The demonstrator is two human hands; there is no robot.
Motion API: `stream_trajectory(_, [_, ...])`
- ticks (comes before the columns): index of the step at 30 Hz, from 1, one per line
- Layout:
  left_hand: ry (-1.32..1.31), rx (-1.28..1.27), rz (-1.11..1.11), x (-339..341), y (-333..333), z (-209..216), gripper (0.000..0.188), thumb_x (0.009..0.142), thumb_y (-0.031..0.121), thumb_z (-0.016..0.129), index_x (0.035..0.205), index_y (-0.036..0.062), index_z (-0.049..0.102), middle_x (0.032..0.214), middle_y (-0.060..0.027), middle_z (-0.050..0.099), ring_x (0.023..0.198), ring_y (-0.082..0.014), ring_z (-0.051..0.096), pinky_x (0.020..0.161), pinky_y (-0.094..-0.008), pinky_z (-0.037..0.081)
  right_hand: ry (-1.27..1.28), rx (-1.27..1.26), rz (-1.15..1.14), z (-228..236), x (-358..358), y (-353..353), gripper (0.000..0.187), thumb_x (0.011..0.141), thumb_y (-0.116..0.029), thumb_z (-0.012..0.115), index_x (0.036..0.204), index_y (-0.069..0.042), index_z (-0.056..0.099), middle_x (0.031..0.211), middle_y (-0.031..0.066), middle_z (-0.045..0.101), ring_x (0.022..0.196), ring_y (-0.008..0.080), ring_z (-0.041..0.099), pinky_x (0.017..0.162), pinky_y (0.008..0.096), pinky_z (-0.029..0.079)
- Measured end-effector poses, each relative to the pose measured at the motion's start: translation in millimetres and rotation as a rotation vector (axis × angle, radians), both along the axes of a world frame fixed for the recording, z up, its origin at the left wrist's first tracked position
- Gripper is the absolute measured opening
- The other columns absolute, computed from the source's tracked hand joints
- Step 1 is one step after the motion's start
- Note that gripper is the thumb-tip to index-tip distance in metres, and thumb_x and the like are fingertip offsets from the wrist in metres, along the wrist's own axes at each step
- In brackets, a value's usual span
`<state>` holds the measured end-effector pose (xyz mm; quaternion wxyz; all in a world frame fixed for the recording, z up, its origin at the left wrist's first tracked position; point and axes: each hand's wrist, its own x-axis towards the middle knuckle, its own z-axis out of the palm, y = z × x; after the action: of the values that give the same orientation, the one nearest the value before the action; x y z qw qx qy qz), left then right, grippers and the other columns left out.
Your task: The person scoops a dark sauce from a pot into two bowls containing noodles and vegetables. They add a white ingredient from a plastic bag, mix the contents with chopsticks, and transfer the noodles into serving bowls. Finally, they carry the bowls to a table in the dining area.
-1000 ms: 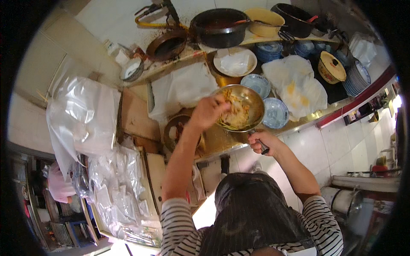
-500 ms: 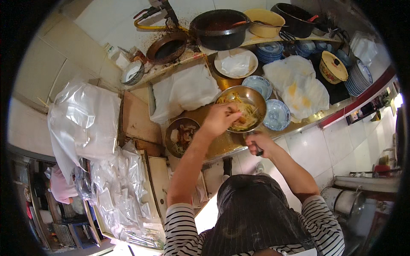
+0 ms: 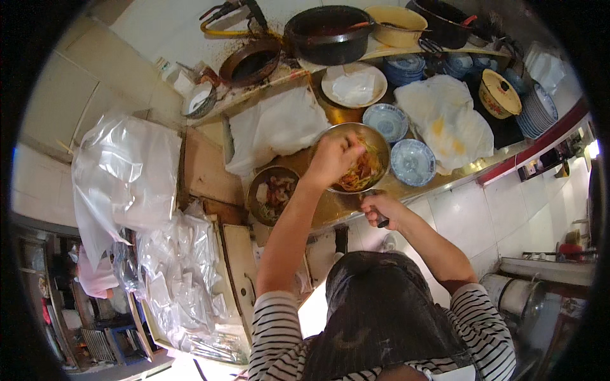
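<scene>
Left hand [image 3: 333, 159] shifted upward since the last frame, over one steel pan [image 3: 381, 142], frame centre; fingers curled, blurred, pinch cannot be told. Shredded food [image 3: 361, 178]: one heap, inside. Right hand [image 3: 381, 211]: closed round dark handle [image 3: 382, 221]. Blue-patterned bowls [image 3: 413, 163]: two, right of centre. Basins [image 3: 327, 47]: three, top.

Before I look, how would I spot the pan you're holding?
Find the counter, then the two blue-and-white bowls beside the yellow-spotted cloth. Left of them is a round metal pan with food inside. Unlike the bowls, it has a dark handle gripped by the right hand.
</scene>
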<state>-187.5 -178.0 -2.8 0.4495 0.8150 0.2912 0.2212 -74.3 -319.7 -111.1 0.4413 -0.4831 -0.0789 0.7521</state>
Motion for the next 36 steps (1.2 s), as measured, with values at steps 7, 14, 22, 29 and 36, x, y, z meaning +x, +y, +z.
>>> stream_trajectory(7, [-0.049,0.057,0.026,-2,10,-18,0.022,0.083,0.015,0.062,0.072,-0.0021,0.054,0.063,-0.0055,0.055,0.061,-0.0079,0.049,0.057,-0.0288,0.043,0.031,0.006,0.026,8,-2,6,0.016,0.08,-0.008,0.053,0.066,-0.009,0.046,0.056,0.0007,0.044,0.042,0.0118,0.041,0.039,0.0291,0.037])
stream_trajectory(14, [-0.058,0.113,0.052,-5,7,-22,0.019,0.082,0.02,0.062,0.079,0.0009,0.06,0.064,-0.0132,0.06,0.059,-0.0163,0.058,0.061,-0.0308,0.046,-0.09,0.003,0.132,11,-3,3,0.02,0.08,-0.013,0.052,0.062,-0.009,0.046,0.049,0.0008,0.041,0.042,0.0138,0.041,0.042,0.0287,0.037])
stream_trajectory(22, [-0.115,0.24,0.052,9,13,-22,0.02,0.08,0.02,0.064,0.076,0.0011,0.059,0.063,-0.0124,0.059,0.053,-0.0172,0.053,0.053,-0.0301,0.043,0.046,0.003,0.054,1,2,-1,0.017,0.081,-0.009,0.05,0.065,-0.008,0.045,0.059,0.0015,0.044,0.045,0.012,0.039,0.042,0.0284,0.036])
stream_trajectory(29, [-0.11,0.181,0.006,0,19,-40,0.019,0.081,0.017,0.064,0.084,-0.0011,0.06,0.071,-0.0114,0.064,0.059,-0.0173,0.058,0.058,-0.0314,0.047,0.038,0.003,0.047,-5,2,3,0.017,0.081,-0.01,0.051,0.066,-0.009,0.046,0.057,0.0007,0.043,0.044,0.0104,0.04,0.039,0.0271,0.036])
stream_trajectory(36, [-0.13,0.188,0.05,1,26,-31,0.018,0.082,0.015,0.063,0.079,-0.0029,0.061,0.069,-0.0101,0.063,0.061,-0.0132,0.056,0.059,-0.0293,0.046,-0.002,0.043,0.059,-4,4,12,0.019,0.081,-0.011,0.053,0.064,-0.008,0.046,0.054,0.0013,0.043,0.043,0.0109,0.041,0.039,0.0281,0.037])
